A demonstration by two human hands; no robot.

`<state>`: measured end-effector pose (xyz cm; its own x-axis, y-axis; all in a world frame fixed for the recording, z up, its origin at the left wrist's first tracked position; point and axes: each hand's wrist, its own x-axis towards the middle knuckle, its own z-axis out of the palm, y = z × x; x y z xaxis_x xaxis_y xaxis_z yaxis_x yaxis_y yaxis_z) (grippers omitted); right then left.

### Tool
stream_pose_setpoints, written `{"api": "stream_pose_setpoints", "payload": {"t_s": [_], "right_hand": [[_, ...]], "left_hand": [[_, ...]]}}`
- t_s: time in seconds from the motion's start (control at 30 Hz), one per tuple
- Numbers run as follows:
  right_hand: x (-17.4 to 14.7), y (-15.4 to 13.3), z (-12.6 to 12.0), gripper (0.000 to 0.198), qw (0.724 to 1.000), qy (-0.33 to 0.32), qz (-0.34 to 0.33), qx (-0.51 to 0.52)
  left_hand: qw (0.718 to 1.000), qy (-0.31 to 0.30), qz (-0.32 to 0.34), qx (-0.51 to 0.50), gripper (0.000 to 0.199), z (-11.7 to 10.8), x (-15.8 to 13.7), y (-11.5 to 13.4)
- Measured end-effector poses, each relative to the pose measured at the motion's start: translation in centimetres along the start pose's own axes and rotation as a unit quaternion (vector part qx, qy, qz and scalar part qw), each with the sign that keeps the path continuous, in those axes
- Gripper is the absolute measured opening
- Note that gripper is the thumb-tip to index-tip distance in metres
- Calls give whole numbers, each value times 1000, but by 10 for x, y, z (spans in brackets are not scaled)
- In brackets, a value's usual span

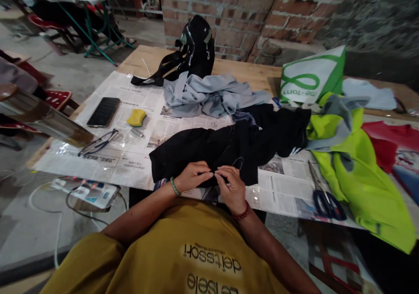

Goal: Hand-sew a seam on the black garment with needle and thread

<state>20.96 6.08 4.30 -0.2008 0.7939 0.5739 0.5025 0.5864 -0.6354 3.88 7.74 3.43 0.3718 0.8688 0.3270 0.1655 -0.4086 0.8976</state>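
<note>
A black garment lies spread over the newspaper at the table's near edge. My left hand, with a green bead bracelet at its wrist, pinches the garment's near edge between thumb and fingers. Close beside it, almost fingertip to fingertip, my right hand is closed in a pinch on the same edge. A thin loop of thread stands up just beyond the right knuckles. Whether a needle sits between the fingertips is too small to tell.
Scissors, a neon-yellow garment and a green-white bag are rightward. Grey cloth and a black bag lie behind. Leftward are a phone, sponge, glasses and bottle.
</note>
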Motion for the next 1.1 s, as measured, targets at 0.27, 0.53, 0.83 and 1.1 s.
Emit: {"api": "stream_pose_setpoints", "payload": {"t_s": [0.27,0.53,0.83,1.1], "right_hand": [[3,-3,3,11,999,36,-8,7],[20,-3,-10,6,994,86,38,48],[41,-9,-31,9,948,10,195,250],[86,-1,-60,18,897,77,210,381]], "left_hand": [[1000,-1,-21,-4,37,0,2,3],[999,-26,-7,40,37,0,3,3],[999,-24,6,39,38,1,2,4],[999,-21,2,26,36,1,2,4]]}}
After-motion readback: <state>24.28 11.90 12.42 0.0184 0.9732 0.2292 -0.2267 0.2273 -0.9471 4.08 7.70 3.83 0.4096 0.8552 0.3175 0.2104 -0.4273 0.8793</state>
